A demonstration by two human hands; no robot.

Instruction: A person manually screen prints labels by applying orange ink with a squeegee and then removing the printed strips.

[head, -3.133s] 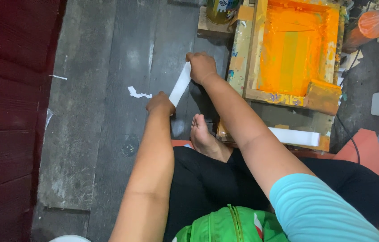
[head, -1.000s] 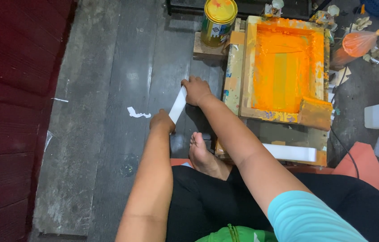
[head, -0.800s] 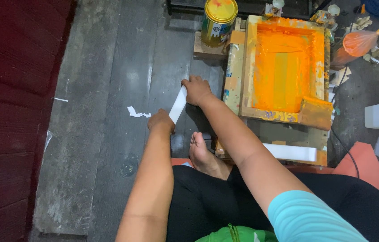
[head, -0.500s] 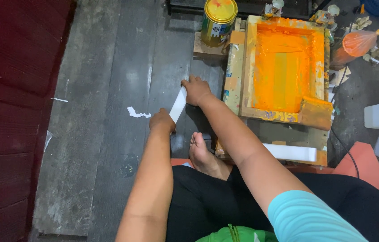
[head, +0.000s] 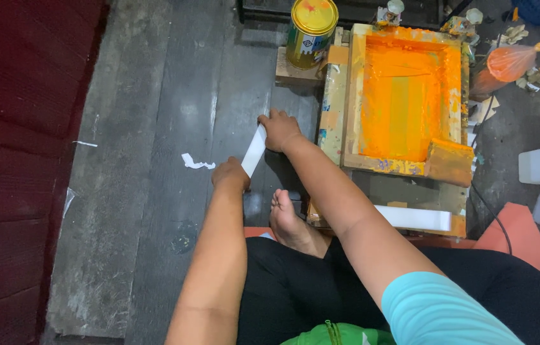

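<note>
A narrow white strip (head: 254, 151), flat and smooth like paper or tape, stretches taut between both hands above the grey plank floor (head: 155, 96). The left hand (head: 231, 174) pinches its lower end, fingers curled shut around it; the right hand (head: 279, 130), at about 1 o'clock from the left, grips the upper end with knuckles up. A small torn white scrap (head: 196, 162) lies on the boards at 9 o'clock from the left hand (crumpled, ragged at the edges). A bare foot (head: 288, 220) rests just below the strip, at 5 o'clock.

At 3 o'clock from the right hand sits a rectangular wooden frame (head: 405, 96), its mesh thickly coated in glossy orange ink, with a paint-smeared squeegee block (head: 449, 161) in its lower right corner. At 12 o'clock stands a cylindrical tin can (head: 310, 32) with a yellow lid and a printed band, on a small wooden block. A knotted orange plastic bag (head: 506, 64) lies at the far right, and dark red panelling (head: 14, 160) fills the left side
</note>
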